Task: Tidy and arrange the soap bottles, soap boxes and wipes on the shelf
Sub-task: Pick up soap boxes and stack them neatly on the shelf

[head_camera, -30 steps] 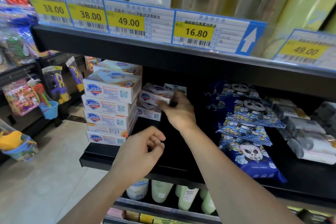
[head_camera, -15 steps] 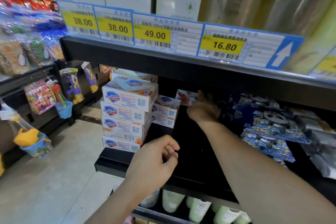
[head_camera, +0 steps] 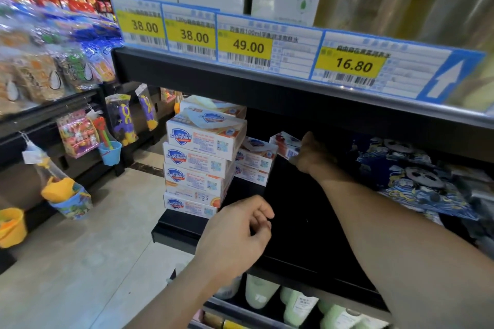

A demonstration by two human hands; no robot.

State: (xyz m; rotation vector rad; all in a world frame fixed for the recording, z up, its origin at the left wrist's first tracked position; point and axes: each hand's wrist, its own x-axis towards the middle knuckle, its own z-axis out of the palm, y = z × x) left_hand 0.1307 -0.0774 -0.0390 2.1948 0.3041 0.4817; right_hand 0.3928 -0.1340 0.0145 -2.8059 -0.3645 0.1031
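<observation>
right hand [head_camera: 311, 159] grips soap box [head_camera: 284, 144], fingers hidden | left hand [head_camera: 235, 238] loosely curled, empty | wipes [head_camera: 417, 184] blurred

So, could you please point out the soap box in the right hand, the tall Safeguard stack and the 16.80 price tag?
Soap box [head_camera: 283, 143]: head view, its visible left end.
Safeguard stack [head_camera: 199, 161]: head view, second box's front.
16.80 price tag [head_camera: 352, 64]: head view, yellow panel.

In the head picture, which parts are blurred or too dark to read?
Head view: the snack racks at far left are smeared; the shelf recess behind the right hand is in deep shadow; the price labels are readable; wide-angle distortion bends the edges.
</observation>
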